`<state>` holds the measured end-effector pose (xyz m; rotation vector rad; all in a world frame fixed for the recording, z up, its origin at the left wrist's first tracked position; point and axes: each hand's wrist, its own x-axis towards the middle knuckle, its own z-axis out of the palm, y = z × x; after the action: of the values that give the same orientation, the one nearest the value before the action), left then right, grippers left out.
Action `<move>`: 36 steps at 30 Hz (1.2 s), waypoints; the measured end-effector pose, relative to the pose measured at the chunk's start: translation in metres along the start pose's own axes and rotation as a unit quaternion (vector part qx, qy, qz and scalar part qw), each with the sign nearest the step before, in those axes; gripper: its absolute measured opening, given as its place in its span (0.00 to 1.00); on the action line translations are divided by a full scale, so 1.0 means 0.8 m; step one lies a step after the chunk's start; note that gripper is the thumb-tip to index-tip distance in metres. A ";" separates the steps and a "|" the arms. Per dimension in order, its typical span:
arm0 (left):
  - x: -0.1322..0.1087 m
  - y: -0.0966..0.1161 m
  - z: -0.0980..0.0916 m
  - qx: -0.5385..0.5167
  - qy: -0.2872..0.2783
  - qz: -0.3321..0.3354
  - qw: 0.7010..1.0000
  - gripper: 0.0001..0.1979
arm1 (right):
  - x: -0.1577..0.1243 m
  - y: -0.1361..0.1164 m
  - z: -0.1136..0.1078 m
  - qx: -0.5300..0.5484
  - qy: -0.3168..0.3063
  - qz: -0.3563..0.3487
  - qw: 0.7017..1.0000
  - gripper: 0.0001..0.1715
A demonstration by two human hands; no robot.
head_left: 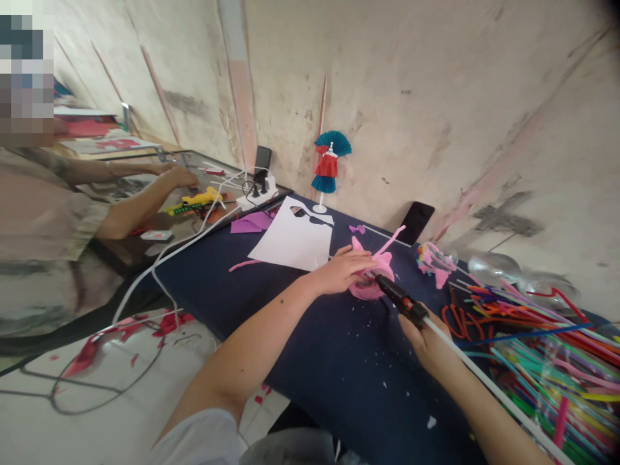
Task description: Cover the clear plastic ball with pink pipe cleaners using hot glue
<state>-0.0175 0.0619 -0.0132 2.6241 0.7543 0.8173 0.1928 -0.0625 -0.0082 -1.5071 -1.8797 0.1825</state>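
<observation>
My left hand (341, 270) holds a round pink fuzzy craft piece (372, 290) against the dark blue table, its fingers bent over the near-left side. Points like small ears and a pink pipe cleaner (393, 238) stick up from the piece. In my right hand (429, 339) is a black hot glue gun (400, 297), with a long white glue stick (484, 374) running out of its back. The gun's nozzle is at the pink piece, close to my left fingertips; whether it touches I cannot tell. Part of the piece is hidden by my fingers.
A white paper sheet (295, 242) with sunglasses on it lies left. At the back are a paper-dress figure (330, 165) and a black phone (414, 221). Many coloured pipe cleaners (547, 368) cover the right. A co-worker's hands (177, 177) are beyond the power strip (259, 194).
</observation>
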 end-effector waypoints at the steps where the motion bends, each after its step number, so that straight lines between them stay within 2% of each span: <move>1: 0.000 0.000 0.000 -0.002 -0.001 -0.003 1.000 0.20 | 0.000 0.000 0.000 0.000 0.002 0.000 1.000 0.15; 12: 0.001 0.000 0.000 -0.003 0.002 -0.005 1.000 0.21 | 0.002 0.001 -0.005 -0.020 0.012 -0.004 1.000 0.15; 22: 0.001 0.002 -0.001 -0.008 0.003 -0.003 1.000 0.21 | -0.004 0.012 0.005 0.007 -0.003 0.005 1.000 0.15; 30: 0.000 0.003 -0.003 -0.010 0.001 -0.006 1.000 0.21 | 0.000 0.002 -0.009 -0.025 0.018 0.021 0.999 0.16; 36: -0.001 0.008 -0.007 -0.015 -0.008 -0.008 1.000 0.21 | -0.001 0.002 -0.006 -0.019 0.014 0.016 1.000 0.16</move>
<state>-0.0185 0.0567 -0.0064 2.5929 0.7516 0.7970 0.1971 -0.0641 -0.0057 -1.5591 -1.8468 0.1401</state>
